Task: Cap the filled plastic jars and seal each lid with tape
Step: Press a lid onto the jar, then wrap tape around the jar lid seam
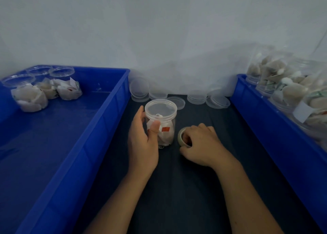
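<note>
A capped jar [160, 122] is standing on the surface [194, 189], midway between two bins. The left hand [143, 142] is wrapping around its left side, and the right hand [201, 145] is gripping a tape roll [182, 136] just right of it. Loose lids [217, 101] are lying behind the jar, against the wall. Three open jars [44, 88] are sitting in the far corner of the left bin [85, 145], while more jars [290, 90] are piling up in the right bin [276, 136].
</note>
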`<act>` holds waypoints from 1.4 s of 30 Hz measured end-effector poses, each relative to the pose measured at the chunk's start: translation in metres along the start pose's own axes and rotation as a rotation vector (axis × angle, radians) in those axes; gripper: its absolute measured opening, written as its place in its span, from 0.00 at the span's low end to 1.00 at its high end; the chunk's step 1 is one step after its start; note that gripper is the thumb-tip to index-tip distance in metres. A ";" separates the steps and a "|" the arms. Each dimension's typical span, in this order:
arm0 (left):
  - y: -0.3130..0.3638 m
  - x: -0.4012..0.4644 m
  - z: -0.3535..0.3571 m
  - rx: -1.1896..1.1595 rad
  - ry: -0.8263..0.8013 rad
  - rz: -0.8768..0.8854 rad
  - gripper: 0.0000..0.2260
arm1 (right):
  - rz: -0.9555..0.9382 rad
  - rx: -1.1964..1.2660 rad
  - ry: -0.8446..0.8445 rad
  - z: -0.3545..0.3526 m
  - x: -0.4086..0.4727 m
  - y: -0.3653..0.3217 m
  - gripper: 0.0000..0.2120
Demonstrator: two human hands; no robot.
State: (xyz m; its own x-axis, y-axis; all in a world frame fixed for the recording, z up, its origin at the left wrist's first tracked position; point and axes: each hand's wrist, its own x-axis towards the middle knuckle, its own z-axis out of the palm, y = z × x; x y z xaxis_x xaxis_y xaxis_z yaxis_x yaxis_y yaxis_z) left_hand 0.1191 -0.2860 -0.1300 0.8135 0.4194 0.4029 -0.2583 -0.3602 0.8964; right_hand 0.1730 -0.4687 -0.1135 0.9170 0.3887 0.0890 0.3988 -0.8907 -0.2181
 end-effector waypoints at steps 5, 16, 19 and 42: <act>0.013 -0.006 -0.002 0.148 0.179 0.184 0.22 | 0.095 0.226 0.298 0.001 0.001 -0.003 0.07; 0.030 -0.009 -0.002 0.173 0.152 0.515 0.19 | -0.399 0.351 0.851 -0.003 -0.012 -0.051 0.07; 0.028 -0.009 -0.002 0.136 0.162 0.527 0.17 | -0.478 0.304 0.829 0.000 -0.011 -0.056 0.10; 0.029 -0.004 -0.009 0.077 0.092 0.292 0.09 | -0.475 0.294 0.797 -0.001 -0.013 -0.048 0.10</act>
State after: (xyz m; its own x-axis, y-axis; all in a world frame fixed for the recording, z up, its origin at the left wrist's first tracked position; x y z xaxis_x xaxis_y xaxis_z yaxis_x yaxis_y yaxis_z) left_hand 0.1033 -0.2910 -0.1038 0.6591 0.3612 0.6596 -0.4309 -0.5374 0.7249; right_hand 0.1421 -0.4316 -0.1034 0.4394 0.3225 0.8384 0.8100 -0.5458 -0.2146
